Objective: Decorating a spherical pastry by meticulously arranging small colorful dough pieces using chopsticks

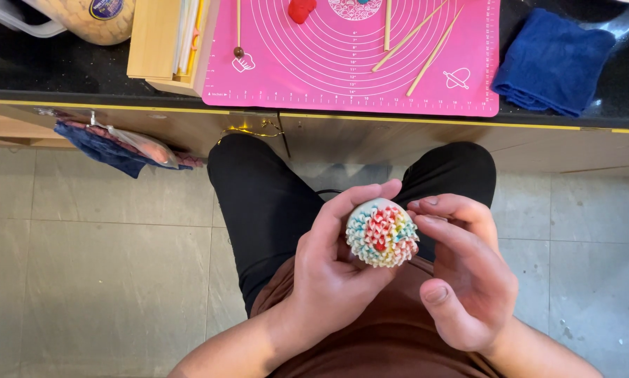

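My left hand (332, 269) cradles a round clay ball (382, 233) covered in small curled petals of white, blue, red, yellow and green. Its fingers wrap under and around the ball, above my lap. My right hand (461, 269) is right beside the ball, fingertips touching its right edge, fingers curled, thumb free. Both hands hover over my black trousers.
A pink silicone mat (314, 77) with printed rings lies on the dark counter ahead, carrying several wooden sticks (433, 50) and a red clay lump (301, 9). A blue cloth (554, 59) is to the right, a wooden box (157, 45) to the left. Grey tile floor below.
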